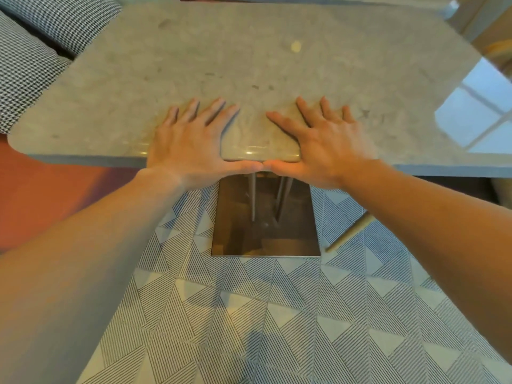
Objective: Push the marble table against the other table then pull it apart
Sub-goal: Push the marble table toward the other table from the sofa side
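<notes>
The marble surface (277,65) is grey-beige stone mottled with darker flecks. It is polished smooth and glossy: window light mirrors in its right part, and a glint sits on its rounded near edge. Under it, thin legs (252,195) look like brushed metal and stand on a square base plate (266,231) of bronze-toned metal with a dull sheen. The cushions (25,79) at the left are matt woven cloth in houndstooth. The floor (249,314) has matt tiles with fine stripes. A slanting leg (349,231) at the right looks like pale wood. The orange seat (41,195) looks smooth, but its material cannot be told.
</notes>
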### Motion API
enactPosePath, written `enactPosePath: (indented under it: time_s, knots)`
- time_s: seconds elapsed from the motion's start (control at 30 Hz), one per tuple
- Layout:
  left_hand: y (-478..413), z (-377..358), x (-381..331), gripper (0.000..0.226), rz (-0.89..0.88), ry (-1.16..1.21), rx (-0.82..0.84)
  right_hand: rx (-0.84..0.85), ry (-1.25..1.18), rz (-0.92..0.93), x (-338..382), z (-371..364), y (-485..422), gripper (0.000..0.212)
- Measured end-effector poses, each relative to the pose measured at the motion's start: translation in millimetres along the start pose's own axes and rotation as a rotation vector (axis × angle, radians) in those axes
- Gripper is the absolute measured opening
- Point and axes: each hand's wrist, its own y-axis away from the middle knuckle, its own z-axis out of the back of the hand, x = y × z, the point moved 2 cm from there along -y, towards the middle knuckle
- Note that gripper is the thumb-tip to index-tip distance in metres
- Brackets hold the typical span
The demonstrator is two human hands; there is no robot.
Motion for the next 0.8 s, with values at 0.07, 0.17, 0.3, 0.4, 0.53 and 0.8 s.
enactPosePath:
  time_s: [0.07, 0.17, 0.3, 0.4, 0.53, 0.8]
  knots:
    - [0, -1, 1, 0.146, -0.003, -0.019, -0.011, -0.01, 0.006, 0.003, -1, 0, 0, 0.111]
    - [0, -2, 0, 0.145, -0.013, -0.029, -0.012, -0.006, -0.001, -0.011, -1, 0, 1, 0.123]
    - [0, -3, 2, 0.146, -0.011, -0.04, -0.022, 0.018, 0.002, -0.037, 2, 2, 0, 0.14]
    - [-2, -6, 3, 0.144, -0.017, -0.026, -0.036, 0.008, 0.024, -0.039, 1, -1, -1, 0.138]
    - [-3, -7, 5, 0.143, -0.025, -0.042, -0.035, 0.009, 0.032, -0.038, 1, -2, -2, 0.135]
    - [-7, -7, 11, 0.143, -0.03, -0.035, -0.032, 0.022, 0.061, -0.044, 5, -1, -6, 0.137]
